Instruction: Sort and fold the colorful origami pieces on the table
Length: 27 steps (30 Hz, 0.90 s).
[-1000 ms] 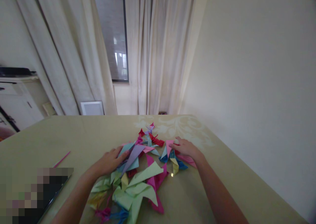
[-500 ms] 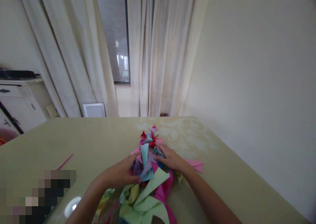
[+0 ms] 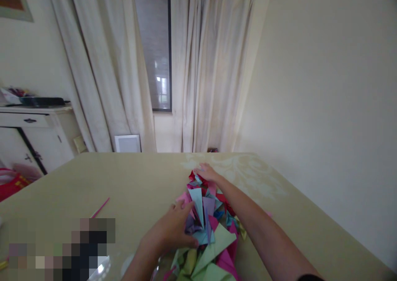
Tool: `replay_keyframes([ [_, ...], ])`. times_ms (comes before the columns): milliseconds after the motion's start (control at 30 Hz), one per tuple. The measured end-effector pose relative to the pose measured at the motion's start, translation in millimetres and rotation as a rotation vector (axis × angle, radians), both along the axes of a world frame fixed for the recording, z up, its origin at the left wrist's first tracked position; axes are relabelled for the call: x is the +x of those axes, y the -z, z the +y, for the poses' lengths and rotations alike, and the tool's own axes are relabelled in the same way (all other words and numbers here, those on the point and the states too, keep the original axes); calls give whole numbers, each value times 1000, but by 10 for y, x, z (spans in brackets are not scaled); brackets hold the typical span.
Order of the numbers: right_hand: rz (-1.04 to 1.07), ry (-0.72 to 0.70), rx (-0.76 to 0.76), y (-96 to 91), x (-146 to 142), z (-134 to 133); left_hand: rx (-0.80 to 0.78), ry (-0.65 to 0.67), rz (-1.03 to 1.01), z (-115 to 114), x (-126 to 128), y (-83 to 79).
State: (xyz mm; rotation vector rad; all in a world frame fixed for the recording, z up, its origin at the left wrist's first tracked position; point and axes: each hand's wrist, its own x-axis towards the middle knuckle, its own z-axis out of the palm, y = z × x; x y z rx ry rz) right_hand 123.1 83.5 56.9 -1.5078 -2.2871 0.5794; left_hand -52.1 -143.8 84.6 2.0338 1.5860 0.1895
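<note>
A heap of folded coloured paper pieces, pink, light blue, purple, red and pale green, lies bunched on the beige table. My left hand presses against the heap's left side, fingers curled on the light blue and purple pieces. My right hand reaches over the heap and rests on its far end, fingers laid on the red and pink pieces there. My right forearm crosses above the heap's right side and hides part of it.
A thin pink strip lies on the table to the left. A blurred dark item sits at the near left corner. Curtains and a window are behind the table, a white cabinet at far left, a wall on the right.
Both hands swept the spread-out paper pieces together into a tight heap. My right hand then moved from the heap's right side to its far end. The camera tilted up slightly.
</note>
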Motion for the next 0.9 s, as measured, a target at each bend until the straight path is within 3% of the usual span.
replay_keyframes([
  [167,0,-348,-100,21,-526,-305,12,90,-98,-2,120,49],
  [267,33,-571,-168,-81,-572,-596,105,45,-105,32,62,-6],
  [367,96,-671,-195,-261,-332,-867,197,20,-94,76,-64,-92],
  [467,192,-591,-99,-439,105,-1280,282,-6,-75,56,-180,-261],
  [533,241,-434,64,-505,407,-1708,342,-24,-67,-3,-222,-414],
  [633,126,-455,146,-465,746,-2479,468,-33,-84,-103,-201,-561],
  [700,51,-570,160,-342,874,-2922,531,-20,-62,-145,-127,-512],
  [800,-16,-742,168,-71,974,-3252,433,5,73,-174,5,-218],
  [900,-104,-610,217,183,1060,-3188,220,30,156,-202,10,111],
])
